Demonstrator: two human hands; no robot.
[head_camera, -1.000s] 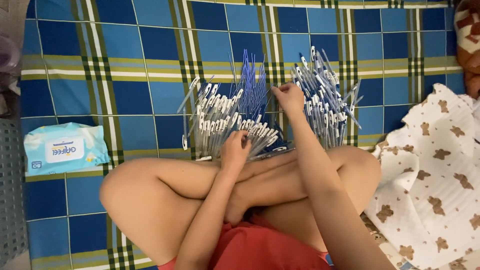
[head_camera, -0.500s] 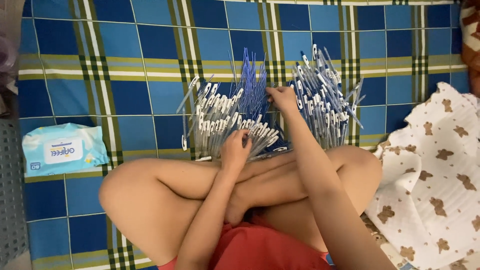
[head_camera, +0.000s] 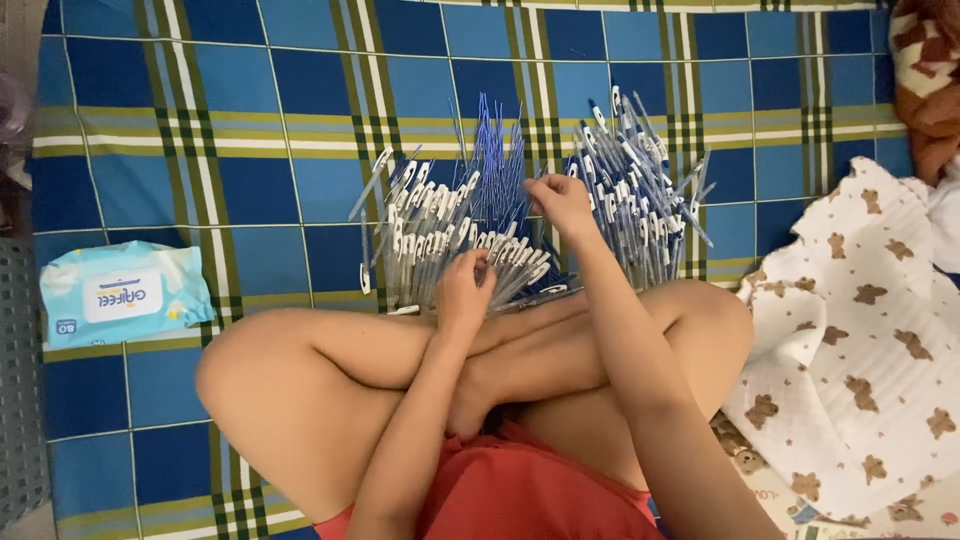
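A: How far along is it?
B: Judging by the piles, partway. A big pen pile (head_camera: 440, 235) lies left, a second pile (head_camera: 640, 190) right, blue refills (head_camera: 495, 165) between.
A: The hands?
B: Left hand (head_camera: 465, 290) pinches a pen; right hand (head_camera: 560, 200) pinches something too small to identify.
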